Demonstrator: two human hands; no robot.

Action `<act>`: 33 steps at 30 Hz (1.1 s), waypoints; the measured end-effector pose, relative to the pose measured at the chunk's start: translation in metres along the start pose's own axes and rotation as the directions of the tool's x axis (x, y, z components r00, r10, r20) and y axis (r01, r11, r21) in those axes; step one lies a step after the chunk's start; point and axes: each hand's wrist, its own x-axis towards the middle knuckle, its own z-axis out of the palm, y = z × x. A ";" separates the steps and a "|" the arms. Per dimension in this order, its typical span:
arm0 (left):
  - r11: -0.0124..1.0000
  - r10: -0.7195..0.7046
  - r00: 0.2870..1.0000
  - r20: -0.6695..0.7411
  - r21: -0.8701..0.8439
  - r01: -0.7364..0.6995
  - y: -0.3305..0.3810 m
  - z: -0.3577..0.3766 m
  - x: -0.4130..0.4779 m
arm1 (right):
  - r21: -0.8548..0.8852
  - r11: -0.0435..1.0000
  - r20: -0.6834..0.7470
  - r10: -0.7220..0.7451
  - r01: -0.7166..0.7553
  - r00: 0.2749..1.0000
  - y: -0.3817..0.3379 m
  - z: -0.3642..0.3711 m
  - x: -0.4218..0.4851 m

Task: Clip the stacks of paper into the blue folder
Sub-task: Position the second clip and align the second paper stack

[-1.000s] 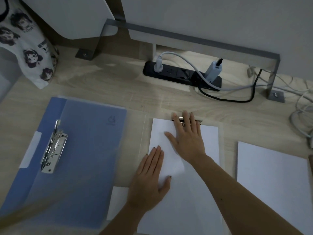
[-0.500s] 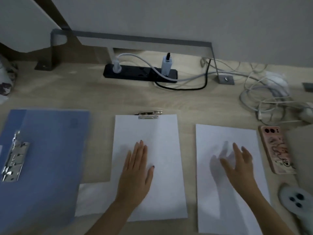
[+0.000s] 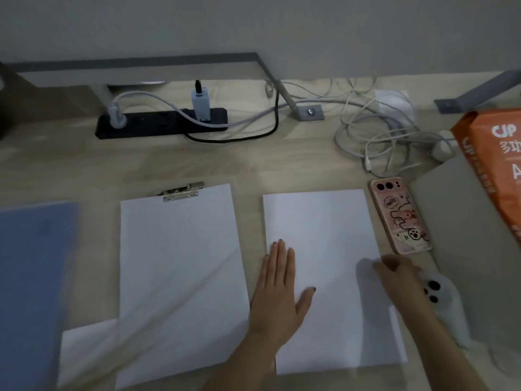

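Note:
Two white paper stacks lie on the wooden desk. The middle stack (image 3: 180,266) sits under a metal clip (image 3: 181,191) at its top edge. The right stack (image 3: 324,235) lies loose. My left hand (image 3: 282,294) rests flat with straight fingers on the right stack's left edge. My right hand (image 3: 400,275) is at that stack's right edge, fingers curled at the paper's border; blur hides whether it pinches the sheets. The blue folder (image 3: 31,277) lies open at the far left, partly cut off, its clip out of view.
A pink phone (image 3: 399,215) lies just right of the right stack, a white controller (image 3: 442,300) beside my right wrist. An orange paper pack (image 3: 496,159) stands far right. A black power strip (image 3: 160,124) and tangled white cables (image 3: 380,136) sit at the back.
The view has swung right. My left hand moved from the clipped middle stack onto the right stack's left edge. My right hand slid from the right stack's middle to its right edge.

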 end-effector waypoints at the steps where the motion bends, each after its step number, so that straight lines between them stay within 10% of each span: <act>1: 1.000 0.000 1.000 -0.004 -0.004 0.000 0.000 0.000 0.000 | -0.003 1.000 0.020 -0.004 0.004 1.000 -0.001 -0.001 0.001; 13: 0.996 0.031 0.998 0.063 -0.084 -0.025 -0.001 0.000 0.000 | 0.170 0.975 0.169 -0.174 0.145 0.970 -0.006 -0.010 -0.015; 16: 0.934 -0.033 0.999 -0.012 -0.357 0.027 0.001 -0.018 0.001 | 0.228 0.949 0.137 -0.251 0.216 0.958 -0.015 -0.020 -0.027; 20: 0.405 -0.295 0.943 0.155 -0.873 0.270 -0.001 -0.078 0.009 | 0.429 0.859 0.061 -0.336 0.279 0.940 -0.032 -0.034 -0.048; 23: 0.063 -0.282 0.910 0.305 -0.940 0.334 -0.022 -0.116 0.008 | 0.561 0.778 0.067 -0.383 0.283 0.922 -0.055 -0.036 -0.068; 33: 0.180 -0.483 0.860 0.164 -0.943 0.281 -0.163 -0.185 -0.046 | 0.618 0.769 0.385 -0.479 0.164 0.789 -0.140 0.053 -0.137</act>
